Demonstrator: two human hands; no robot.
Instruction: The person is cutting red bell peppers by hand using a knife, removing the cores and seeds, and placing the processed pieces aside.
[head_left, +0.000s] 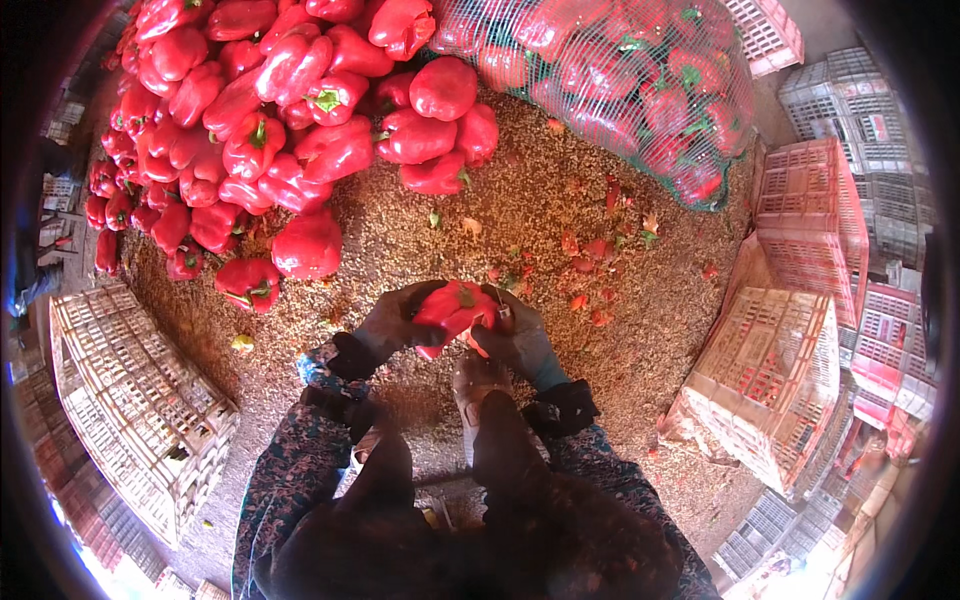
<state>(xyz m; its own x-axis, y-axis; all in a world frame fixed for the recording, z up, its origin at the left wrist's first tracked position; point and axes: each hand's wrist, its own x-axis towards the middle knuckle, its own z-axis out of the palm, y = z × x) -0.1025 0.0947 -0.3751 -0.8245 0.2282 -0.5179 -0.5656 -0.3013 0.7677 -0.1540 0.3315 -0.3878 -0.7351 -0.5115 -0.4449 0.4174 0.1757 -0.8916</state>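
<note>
A red bell pepper (454, 309) is held between my two gloved hands, above the ground in front of my shoes. My left hand (396, 319) grips its left side. On its right side is my right hand (519, 334), with a small metallic piece showing at the fingers; whether this is a blade or a ring I cannot tell. A pale cut or torn spot shows on the pepper's lower right. Ahead to the left lies a large heap of red bell peppers (259, 142). A green mesh sack (600, 82) full of red peppers rests ahead to the right.
Seeds and red pepper scraps (592, 255) cover the ground. A pale plastic crate (142, 397) stands at my left. On my right are another crate (757, 375) and a pink crate (802, 217), with stacked grey crates (862, 112) beyond. My shoe (480, 390) is below the pepper.
</note>
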